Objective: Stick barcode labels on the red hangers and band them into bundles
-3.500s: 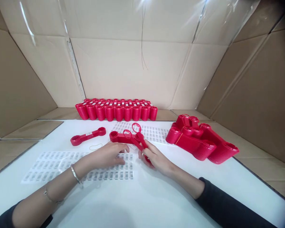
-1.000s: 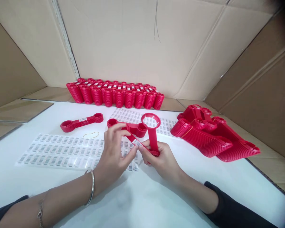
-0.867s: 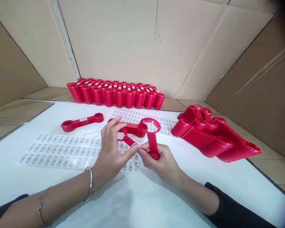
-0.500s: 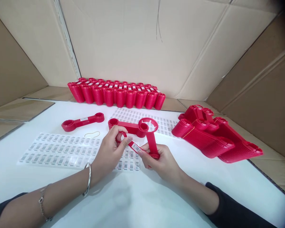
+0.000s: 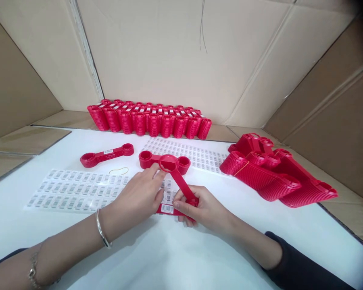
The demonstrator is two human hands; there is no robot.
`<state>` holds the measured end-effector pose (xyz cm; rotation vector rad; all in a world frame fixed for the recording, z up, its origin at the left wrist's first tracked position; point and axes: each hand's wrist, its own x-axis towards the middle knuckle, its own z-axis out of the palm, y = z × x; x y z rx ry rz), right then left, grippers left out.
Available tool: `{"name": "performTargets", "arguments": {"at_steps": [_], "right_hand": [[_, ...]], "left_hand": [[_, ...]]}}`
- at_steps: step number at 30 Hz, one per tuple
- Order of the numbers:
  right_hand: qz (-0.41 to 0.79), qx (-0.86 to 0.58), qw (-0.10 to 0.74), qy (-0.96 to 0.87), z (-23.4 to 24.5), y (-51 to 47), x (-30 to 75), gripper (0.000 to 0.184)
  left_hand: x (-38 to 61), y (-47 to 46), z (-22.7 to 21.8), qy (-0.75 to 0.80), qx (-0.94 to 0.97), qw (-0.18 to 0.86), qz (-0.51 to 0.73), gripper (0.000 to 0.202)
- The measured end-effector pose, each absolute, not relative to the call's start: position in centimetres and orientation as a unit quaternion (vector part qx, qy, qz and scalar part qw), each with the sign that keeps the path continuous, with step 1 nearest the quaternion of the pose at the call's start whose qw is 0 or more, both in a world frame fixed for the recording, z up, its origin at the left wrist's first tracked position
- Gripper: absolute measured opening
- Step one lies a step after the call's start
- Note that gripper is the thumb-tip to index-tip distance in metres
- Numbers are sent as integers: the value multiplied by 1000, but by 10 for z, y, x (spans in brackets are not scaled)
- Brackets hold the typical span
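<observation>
My right hand (image 5: 196, 205) is closed round two red plastic bars with ringed ends. One red bar (image 5: 183, 185) slants up and left, its wide ring in front of a stack. The lower red bar (image 5: 159, 209) carries a white barcode label (image 5: 167, 208) and lies partly behind my left hand. My left hand (image 5: 143, 191) has its fingers stretched out by the raised ring, thumb apart; whether the fingertips touch the ring is unclear. Just behind is a short stack of red bars (image 5: 154, 160). Beneath the hands lies a sheet of barcode labels (image 5: 81, 189).
A small labelled stack of red bars (image 5: 109, 155) lies at left, near a loose rubber band (image 5: 119, 169). Another label sheet (image 5: 208, 158) lies behind. Many stacked red bars (image 5: 148, 121) line the back; more bundles (image 5: 272, 173) lie at right. Cardboard walls (image 5: 157, 52) surround the white table (image 5: 205, 262).
My left hand has let go of the labelled bar's end and moved to the other bar's ring. The labelled bar has swung lower, and the raised bar now leans left.
</observation>
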<state>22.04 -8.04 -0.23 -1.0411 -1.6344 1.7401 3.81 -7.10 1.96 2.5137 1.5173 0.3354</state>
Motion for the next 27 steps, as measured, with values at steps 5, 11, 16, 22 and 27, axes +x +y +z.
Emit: {"name": "performTargets", "arguments": {"at_steps": [5,11,16,22,27], "right_hand": [[643,-407,255,-596,3,-81,218,20],[642,-415,280,-581,2,-82,217,23],[617,-413,311,-593,-4,-81,220,24],[608,-411,324,-597,-6,-80,219,23],[603,-417,345,-586,-5,-79,218,25]], "left_hand": [[41,-73,15,499,859,104,55,23],[42,-72,7,506,856,70,81,23],[42,-74,8,504,862,28,49,23],[40,-77,6,476,870,27,123,22],[39,-77,5,453,851,154,214,23]]}}
